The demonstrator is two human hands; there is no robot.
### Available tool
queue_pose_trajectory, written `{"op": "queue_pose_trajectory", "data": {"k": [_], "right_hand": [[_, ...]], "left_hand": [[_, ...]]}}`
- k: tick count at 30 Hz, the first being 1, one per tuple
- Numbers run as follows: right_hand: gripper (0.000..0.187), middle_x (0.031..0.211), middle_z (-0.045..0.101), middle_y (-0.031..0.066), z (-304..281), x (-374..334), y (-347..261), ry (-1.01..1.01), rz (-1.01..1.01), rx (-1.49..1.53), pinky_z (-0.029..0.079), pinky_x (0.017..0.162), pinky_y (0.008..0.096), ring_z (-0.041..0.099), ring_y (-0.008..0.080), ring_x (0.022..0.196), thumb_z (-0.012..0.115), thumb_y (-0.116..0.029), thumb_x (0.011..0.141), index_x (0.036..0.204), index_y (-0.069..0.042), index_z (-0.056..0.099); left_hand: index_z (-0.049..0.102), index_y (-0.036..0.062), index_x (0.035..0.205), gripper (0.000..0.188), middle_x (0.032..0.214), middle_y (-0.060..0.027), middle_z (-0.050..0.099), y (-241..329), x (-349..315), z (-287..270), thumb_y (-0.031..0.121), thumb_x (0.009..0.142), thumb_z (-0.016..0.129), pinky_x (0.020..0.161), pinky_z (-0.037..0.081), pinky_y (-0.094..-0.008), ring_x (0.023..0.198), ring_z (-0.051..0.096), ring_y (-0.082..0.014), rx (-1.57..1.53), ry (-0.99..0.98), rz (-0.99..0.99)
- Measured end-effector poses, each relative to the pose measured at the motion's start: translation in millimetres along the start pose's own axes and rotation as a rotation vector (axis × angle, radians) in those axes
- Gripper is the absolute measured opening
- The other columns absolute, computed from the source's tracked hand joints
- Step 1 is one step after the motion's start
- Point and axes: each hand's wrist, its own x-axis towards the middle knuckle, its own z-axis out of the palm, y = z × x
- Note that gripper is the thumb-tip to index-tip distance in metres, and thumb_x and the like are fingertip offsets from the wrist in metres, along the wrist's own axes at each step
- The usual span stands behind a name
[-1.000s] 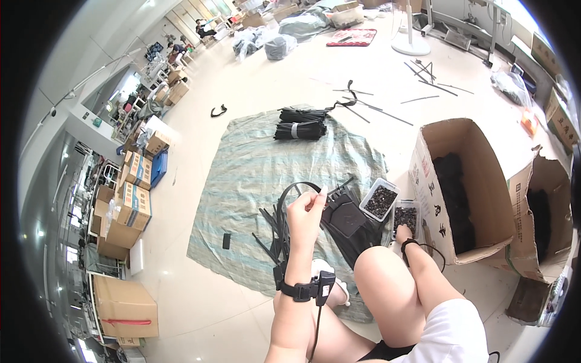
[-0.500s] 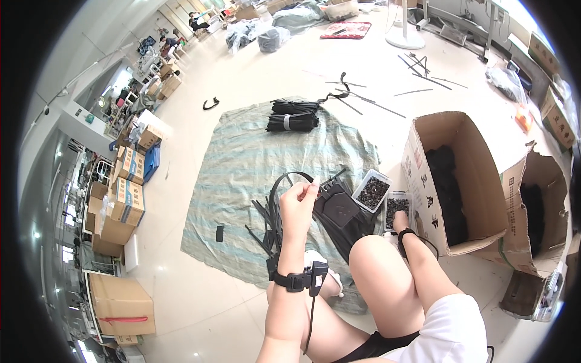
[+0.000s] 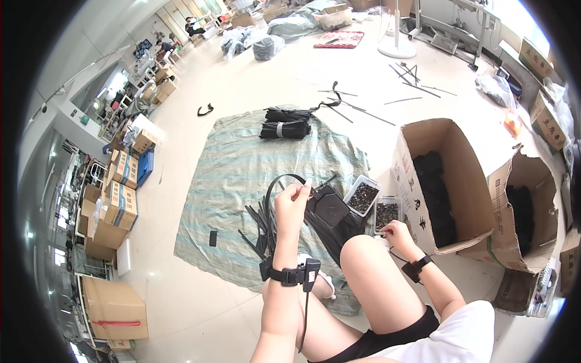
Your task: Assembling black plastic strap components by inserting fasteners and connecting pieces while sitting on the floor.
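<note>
My left hand [image 3: 292,209] is closed around the end of a long black strap [image 3: 275,181], which loops up and back down toward the cloth. Just right of that hand lies a flat black piece [image 3: 330,209] on a bundle of dark strips [image 3: 341,233]. A clear tub of small dark parts [image 3: 363,196] stands beside it, with a second tub [image 3: 387,210] close by. At the near edge of this second tub, my right hand [image 3: 397,235] has its thumb and fingertips pinched together. Whatever is between them is too small to make out.
A striped woven sheet [image 3: 218,163] covers the floor, bearing tied black strap bundles [image 3: 285,130], loose strips [image 3: 257,227] and a small black rectangle [image 3: 213,238]. Two open cartons [image 3: 478,199] with dark contents stand at the right. Stacked boxes [image 3: 121,206] line the left side.
My right hand has come up out of the second tub toward me and is now at its near edge, fingers pinched. My left hand keeps hold of the strap.
</note>
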Motion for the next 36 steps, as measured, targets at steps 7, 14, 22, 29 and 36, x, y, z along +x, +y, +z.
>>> {"op": "queue_pose_trajectory", "data": {"k": [7, 14, 22, 29, 36], "right_hand": [[0.01, 0.065, 0.056, 0.0114, -69.4, -23.9, -48.8, 0.124, 0.102, -0.007, 0.044, 0.056, 0.0315, 0.054, 0.0266, 0.058, 0.064, -0.002, 0.072, 0.076, 0.001, 0.055], [0.011, 0.056, 0.052, 0.0024, -110.9, -49.9, -143.6, 0.074, 0.14, 0.21, 0.041, 0.048, 0.0215, 0.053, 0.0053, 0.054, 0.064, -0.005, 0.077, 0.078, 0.001, 0.055], [0.005, 0.067, 0.059, 0.005, -97.3, -25.0, -290.3, -0.37, -0.259, 0.622, 0.047, 0.058, 0.0216, 0.059, 0.0093, 0.061, 0.056, -0.002, 0.082, 0.085, 0.002, 0.055], [0.023, 0.059, 0.045, 0.0007, -30.0, 65.0, -289.8, -0.016, -0.432, 0.57, 0.034, 0.048, 0.0214, 0.042, 0.005, 0.053, 0.05, 0.002, 0.081, 0.104, -0.003, 0.051], [0.027, 0.064, 0.054, 0.0115, -17.2, 85.6, -252.1, 0.099, -0.382, 0.465, 0.044, 0.056, 0.0333, 0.057, 0.0243, 0.059, 0.048, -0.004, 0.082, 0.109, -0.006, 0.049]], "left_hand": [[0.06, -0.0043, 0.069, 0.027, 0.058, -0.0018, 0.054, 1.4, -4.3, 7.4, 0.019, 0.081, 0.064, 0.052, 0.036, -0.0218, 0.055, 0.045, -0.0055, 0.056, -0.019, 0.035], [0.062, -0.0034, 0.07, 0.029, 0.059, -0.0002, 0.055, 8.0, -5.7, 5.2, 0.024, 0.081, 0.063, 0.053, 0.034, -0.0218, 0.056, 0.045, -0.0052, 0.113, -0.046, 0.053], [0.061, -0.0048, 0.068, 0.026, 0.055, -0.0028, 0.056, 6.1, -6.6, -6.5, 0.018, 0.081, 0.063, 0.05, 0.037, -0.0215, 0.053, 0.047, -0.0047, 0.07, -0.041, 0.062], [0.058, 0.0023, 0.071, 0.021, 0.064, 0.0043, 0.051, -23.1, 8.0, -22.5, 0.017, 0.085, 0.055, 0.05, 0.032, -0.0192, 0.057, 0.042, -0.0027, -0.037, 0.008, 0.007], [0.058, 0.0002, 0.067, 0.021, 0.062, 0.0039, 0.051, -15.8, 4.1, -7.2, 0.012, 0.085, 0.055, 0.051, 0.032, -0.0196, 0.057, 0.042, -0.0027, -0.018, -0.003, 0.0]]}}
